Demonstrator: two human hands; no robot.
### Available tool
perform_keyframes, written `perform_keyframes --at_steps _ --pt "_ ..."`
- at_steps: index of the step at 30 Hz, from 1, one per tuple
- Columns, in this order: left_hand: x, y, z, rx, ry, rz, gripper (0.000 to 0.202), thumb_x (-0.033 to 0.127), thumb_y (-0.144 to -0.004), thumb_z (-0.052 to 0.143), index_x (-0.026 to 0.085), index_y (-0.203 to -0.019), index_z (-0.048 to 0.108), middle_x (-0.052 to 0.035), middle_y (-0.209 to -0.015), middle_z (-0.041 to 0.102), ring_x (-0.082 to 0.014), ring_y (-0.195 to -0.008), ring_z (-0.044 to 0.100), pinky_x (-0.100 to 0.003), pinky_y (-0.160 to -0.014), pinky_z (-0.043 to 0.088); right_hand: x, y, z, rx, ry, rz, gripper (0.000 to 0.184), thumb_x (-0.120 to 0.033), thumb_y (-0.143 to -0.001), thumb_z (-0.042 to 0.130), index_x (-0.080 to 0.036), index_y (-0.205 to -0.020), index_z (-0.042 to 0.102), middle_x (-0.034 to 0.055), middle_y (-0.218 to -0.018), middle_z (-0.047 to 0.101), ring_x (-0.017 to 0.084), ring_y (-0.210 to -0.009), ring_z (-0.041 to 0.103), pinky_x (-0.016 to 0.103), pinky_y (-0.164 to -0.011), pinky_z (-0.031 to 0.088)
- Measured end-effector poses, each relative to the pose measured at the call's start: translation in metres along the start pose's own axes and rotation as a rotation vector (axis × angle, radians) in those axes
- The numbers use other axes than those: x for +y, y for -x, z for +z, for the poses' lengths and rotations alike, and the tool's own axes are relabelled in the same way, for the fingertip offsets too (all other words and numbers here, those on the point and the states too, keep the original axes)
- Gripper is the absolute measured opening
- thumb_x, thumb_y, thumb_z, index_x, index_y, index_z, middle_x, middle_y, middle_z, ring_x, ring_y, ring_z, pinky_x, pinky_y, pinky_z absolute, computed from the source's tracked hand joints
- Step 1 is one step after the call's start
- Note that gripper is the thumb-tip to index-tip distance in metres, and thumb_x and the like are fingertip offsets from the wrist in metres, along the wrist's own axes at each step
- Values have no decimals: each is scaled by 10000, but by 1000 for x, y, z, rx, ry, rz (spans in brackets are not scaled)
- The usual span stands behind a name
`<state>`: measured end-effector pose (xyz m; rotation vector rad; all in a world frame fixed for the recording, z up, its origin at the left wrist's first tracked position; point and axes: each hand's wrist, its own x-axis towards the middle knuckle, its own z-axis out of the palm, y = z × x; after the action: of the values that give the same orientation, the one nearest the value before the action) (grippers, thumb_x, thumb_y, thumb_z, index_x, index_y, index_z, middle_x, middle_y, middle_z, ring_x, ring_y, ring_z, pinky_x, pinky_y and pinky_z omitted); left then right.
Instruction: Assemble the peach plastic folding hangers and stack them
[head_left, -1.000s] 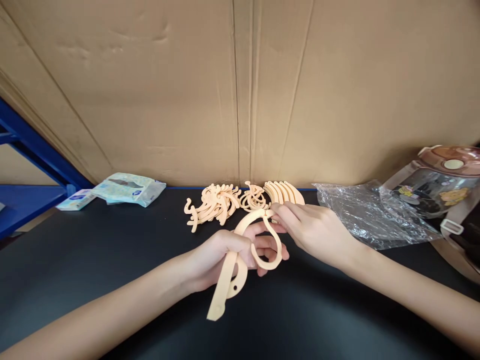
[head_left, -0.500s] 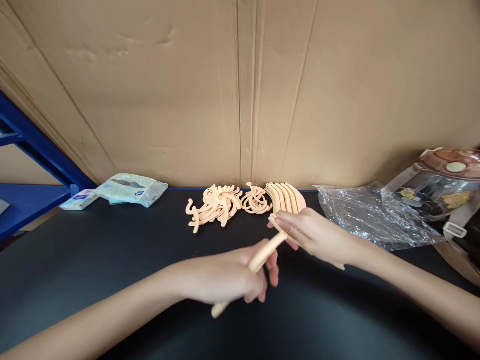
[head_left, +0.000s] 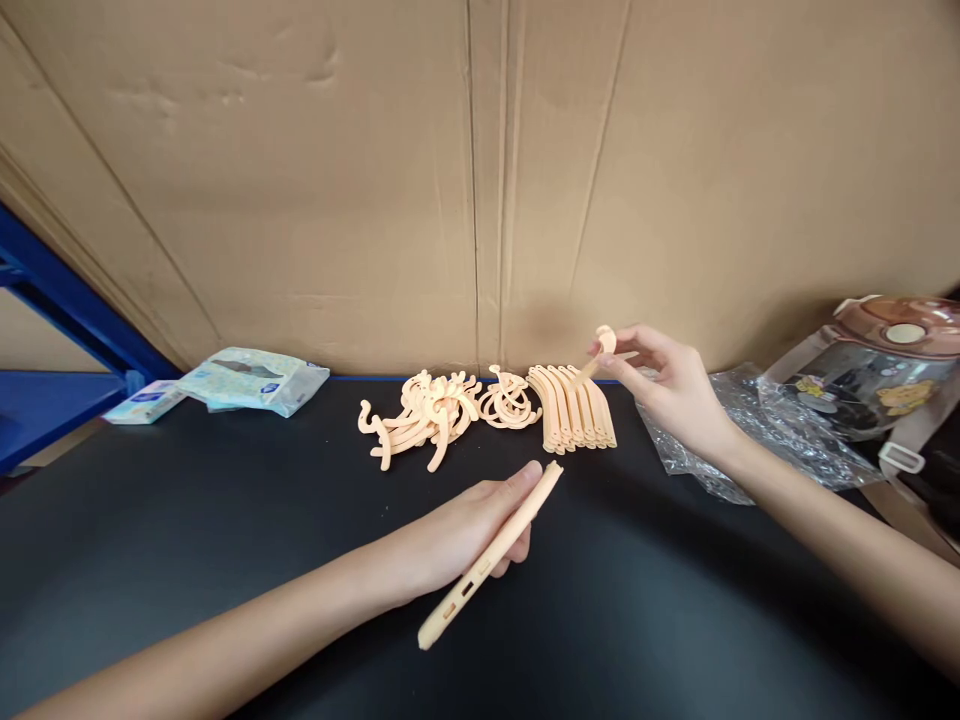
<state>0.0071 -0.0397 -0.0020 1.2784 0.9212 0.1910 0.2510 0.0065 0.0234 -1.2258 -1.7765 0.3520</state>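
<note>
My left hand [head_left: 480, 535] is closed around a beige plastic strip [head_left: 491, 555] that looks like a hanger arm. It slants over the black table, with small slots along its lower half. Up and to the right, my right hand [head_left: 660, 375] pinches a small curved beige piece, like a hanger hook [head_left: 606, 338], between thumb and fingers. This hand hovers above the right end of a neat row of curved beige strips [head_left: 574, 415]. A pile of ring-shaped hooks [head_left: 508, 402] lies left of that row, and a loose heap of curved pieces [head_left: 427, 415] farther left.
Crumpled clear plastic wrap [head_left: 780, 430] and a brown-lidded bottle with a strap [head_left: 900, 360] are at the right. Tissue packs [head_left: 251, 380] lie at the back left beside a blue metal frame [head_left: 67, 310]. A cardboard wall [head_left: 337, 200] rises behind the black table [head_left: 225, 510].
My right hand has moved up and right, away from my left hand, with the small curved piece in it. My left hand has turned, so the strip's slotted side now shows.
</note>
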Motion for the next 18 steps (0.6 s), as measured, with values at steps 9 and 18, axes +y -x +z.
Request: perform_keyframes --at_steps 9,18 --pt "0 0 -3 20 80 42 448 578 -904 431 192 -678 420 68 -557 345 -66 -437 213 -185 -403 181 30 11 15 -220 400 -414 218 -200 -954 416 -200 -973 633 88 -1120 692 239 -1037 638 417 -861 518" --pt "6 3 3 95 72 162 427 552 -843 530 188 -687 371 83 -570 347 -50 -458 229 -176 -414 188 35 9 17 -355 363 -376 324 -58 -871 352 -197 -934 637 84 -1130 671 237 -1035 631 399 -826 520"
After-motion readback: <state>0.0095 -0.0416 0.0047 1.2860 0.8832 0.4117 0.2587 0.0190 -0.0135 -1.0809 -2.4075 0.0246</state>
